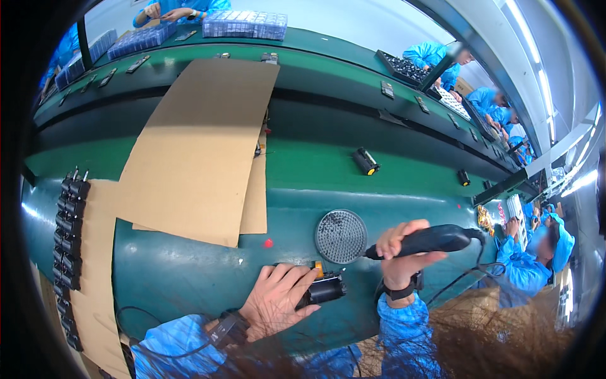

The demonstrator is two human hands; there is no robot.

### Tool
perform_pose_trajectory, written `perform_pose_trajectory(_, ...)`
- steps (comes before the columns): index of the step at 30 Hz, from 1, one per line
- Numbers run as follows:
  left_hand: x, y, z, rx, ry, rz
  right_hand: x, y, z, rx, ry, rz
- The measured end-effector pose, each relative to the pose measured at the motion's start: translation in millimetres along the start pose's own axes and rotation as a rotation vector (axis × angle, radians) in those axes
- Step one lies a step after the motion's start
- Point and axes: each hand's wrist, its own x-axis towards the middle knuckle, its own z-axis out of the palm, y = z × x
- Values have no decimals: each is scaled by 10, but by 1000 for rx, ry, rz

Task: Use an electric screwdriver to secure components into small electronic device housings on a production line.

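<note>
My left hand (278, 295) is closed over one end of a black cylindrical housing (326, 290) that lies on the green bench, with a yellow-orange piece (319, 270) at its upper edge. In my right hand (402, 259) is a black corded electric screwdriver (435, 240), held nearly level and pointing left. Its tip is at the right rim of a round grey dish (341, 218) with a grid of holes. Small dark screws are heaped in the far part of that dish. Whether the tip touches a screw I cannot tell.
Large cardboard sheets (189, 158) cover the bench to the left. Several black housings stand in a row (71, 234) at the far left. Another black housing (365, 162) lies beyond the dish. The screwdriver's cord (464, 273) loops at the right. Co-workers in blue sit across and at right.
</note>
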Motion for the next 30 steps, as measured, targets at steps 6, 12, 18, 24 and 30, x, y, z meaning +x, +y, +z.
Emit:
perform_pose_trajectory(6, 24, -28, 29, -98, 23, 15, -105, -336, 209, 217, -20, -44)
perform_pose_trajectory(12, -2, -56, 24, -121, 27, 8, -323, -255, 609, 410, -417, -31)
perform_pose_trajectory(18, 0, -57, 27, -98, 16, -6, -402, -125, 678, 241, -488, 9)
perform_pose_trajectory(24, -1, -46, -9, -84, -9, -16, -404, 15, 646, 350, -506, -25)
perform_pose_trajectory(30, -10, -41, -2, -98, 7, -2, -481, 80, 685, 338, -462, -73)
